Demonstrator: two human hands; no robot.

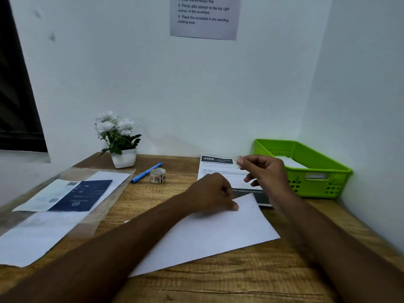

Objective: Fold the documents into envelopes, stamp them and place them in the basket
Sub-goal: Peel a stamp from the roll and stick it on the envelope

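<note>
White envelope (209, 235) lies flat and slanted on the wooden surface (240, 281), right in front of me. I see my left grip (209, 194) resting on its far end, fingers curled under and the thumb laid on the paper near the top corner; blur keeps me from telling whether it pinches the edge or only presses. My right grip (266, 173) hangs raised above the printed document (218, 169), thumb and fingertips pinching a small stamp (238, 164), the other fingers loosely curled. The document lies just behind the envelope, which overlaps its near end. The green basket (317, 170) sits in the right corner against the wall, with something white (290, 162) inside. Further left I make out a stamp roll (157, 175) beside a blue pen (147, 172), a potted white flower (124, 157), and a clear sleeve of papers (65, 204)
</note>
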